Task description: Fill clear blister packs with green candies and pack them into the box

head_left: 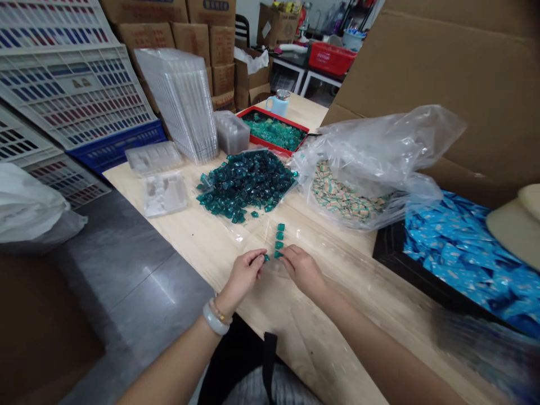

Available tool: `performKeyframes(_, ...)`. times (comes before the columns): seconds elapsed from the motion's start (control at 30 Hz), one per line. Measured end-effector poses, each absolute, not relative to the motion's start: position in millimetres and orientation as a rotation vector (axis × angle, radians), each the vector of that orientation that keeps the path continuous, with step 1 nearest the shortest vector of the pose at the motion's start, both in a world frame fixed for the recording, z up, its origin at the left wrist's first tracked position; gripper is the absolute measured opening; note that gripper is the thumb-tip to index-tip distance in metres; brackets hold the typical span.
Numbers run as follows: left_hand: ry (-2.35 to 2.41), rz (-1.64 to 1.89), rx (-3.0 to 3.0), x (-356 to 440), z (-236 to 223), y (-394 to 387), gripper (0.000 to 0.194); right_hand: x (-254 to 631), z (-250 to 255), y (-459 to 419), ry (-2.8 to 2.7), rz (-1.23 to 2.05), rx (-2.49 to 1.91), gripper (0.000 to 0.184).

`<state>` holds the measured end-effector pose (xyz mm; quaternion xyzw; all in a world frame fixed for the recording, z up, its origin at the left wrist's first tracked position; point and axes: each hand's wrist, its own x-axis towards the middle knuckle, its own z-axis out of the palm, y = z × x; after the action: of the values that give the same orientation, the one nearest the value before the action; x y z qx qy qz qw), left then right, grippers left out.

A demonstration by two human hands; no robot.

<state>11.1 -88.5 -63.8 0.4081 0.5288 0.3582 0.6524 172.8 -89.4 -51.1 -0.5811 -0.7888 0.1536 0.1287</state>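
My left hand (247, 269) pinches a small green translucent piece (266, 258) between thumb and fingertips. Just right of it, the fingers of my right hand (302, 270) close on the nearest green piece (277, 254) of a short row. The other squarish green pieces (280, 236) of that row run away from me in a line on the clear plastic sheet. Beyond lies a big heap of dark green pieces (248, 183), glossy and angular. Whether they are candy or glass, I cannot tell.
Clear plastic trays (181, 107) stand stacked at the back left, with a filled tray (165, 194) nearer. A red tray (295, 149) holds green bits. Right are a plastic bag (363, 152) of patterned pieces and a black box (392, 242) of blue packets. A mug (278, 105) stands behind.
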Motion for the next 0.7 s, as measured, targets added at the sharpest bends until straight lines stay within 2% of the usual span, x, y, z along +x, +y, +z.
performKeyframes(0.23,1.237,0.704,1.061,12.6,-68.1,-83.6,0.033,165.8,-58.9,-81.2,-2.495,0.399,-1.507,0.022)
performKeyframes(0.37,1.17,0.718,1.087,10.5,-61.2,-84.1,0.032,164.0,-48.9,-93.2,-2.262,0.392,-1.515,0.024)
performKeyframes(0.5,1.041,0.723,1.192,13.1,-51.1,-85.6,0.027,161.9,-38.5,-106.2,-2.054,0.653,-1.428,0.021)
performKeyframes(0.7,1.095,0.722,1.263,20.5,-40.5,-86.7,0.029,165.0,-33.7,-106.8,-1.719,0.964,-1.489,0.013)
